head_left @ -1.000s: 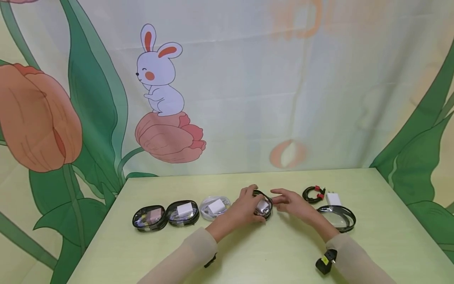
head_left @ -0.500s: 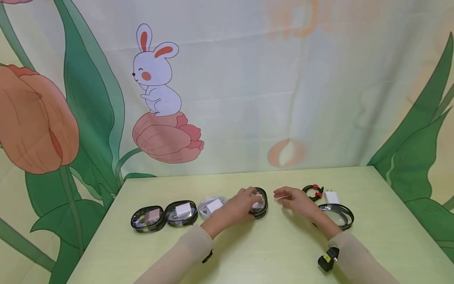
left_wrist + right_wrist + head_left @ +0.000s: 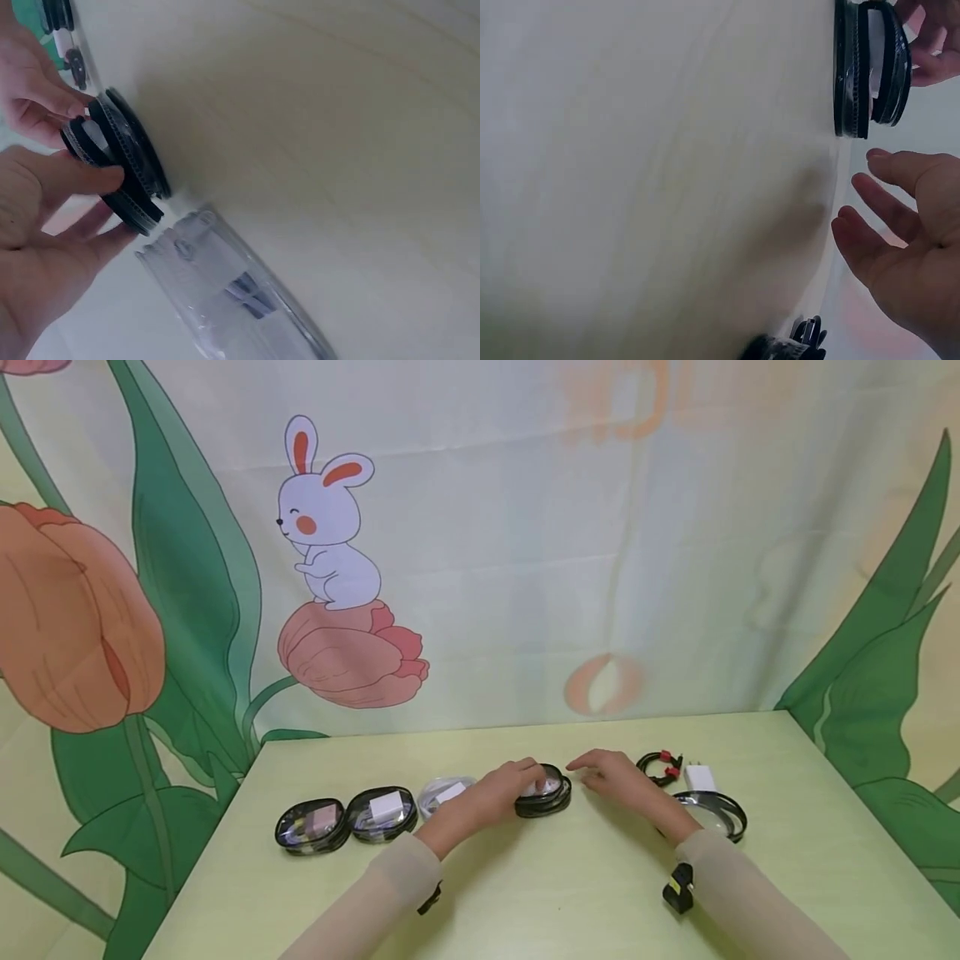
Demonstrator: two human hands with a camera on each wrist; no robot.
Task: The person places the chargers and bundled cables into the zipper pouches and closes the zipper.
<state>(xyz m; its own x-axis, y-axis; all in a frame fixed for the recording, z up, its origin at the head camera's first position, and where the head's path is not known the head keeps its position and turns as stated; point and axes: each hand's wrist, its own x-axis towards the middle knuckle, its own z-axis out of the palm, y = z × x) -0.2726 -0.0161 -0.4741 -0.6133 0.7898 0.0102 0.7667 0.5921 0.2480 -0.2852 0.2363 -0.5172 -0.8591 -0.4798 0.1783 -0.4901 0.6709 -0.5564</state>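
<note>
A small clear zip case with black edging (image 3: 544, 806) lies on the table in front of me. My left hand (image 3: 491, 793) grips its upper part, thumb on the near side in the left wrist view, fingers behind. The case's lid stands apart from its base, and something white (image 3: 876, 56) shows in the gap in the right wrist view. My right hand (image 3: 615, 782) hovers just right of the case, fingers loosely bent, holding nothing. In the right wrist view a small space separates its fingertips (image 3: 877, 154) from the case.
Left of the hands stand a clear case with a white charger (image 3: 442, 795) and two black-edged cases (image 3: 384, 814), (image 3: 312, 825). To the right lie a black cable with red ties (image 3: 660, 768), a white charger (image 3: 701, 778) and another black-edged case (image 3: 731, 817).
The left hand has shifted the case slightly left and lowered it from a tilted pose to lying flatter. The right hand came off it, then moved a little closer again.
</note>
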